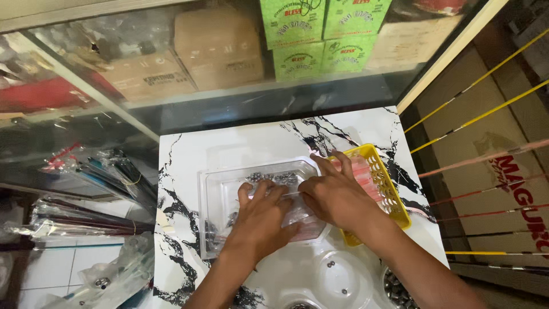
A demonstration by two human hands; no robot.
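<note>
1. White marble-patterned counter point(229, 143) below glass shelves of green boxes point(323, 34).
2. Left hand point(264, 220) and right hand point(337, 197), fingers pressed together, pinching a small plastic bag point(300, 214) over clear tray point(214, 194).
3. Yellow basket point(394, 197) just beside.

One camera sits on the person's head, looking steeply down. It hangs close over the marble-patterned bench point(240, 143). Glass shelving point(229, 68) stands beyond.

Green boxes point(323, 34), brown cartons point(217, 48) behind glass.
</note>
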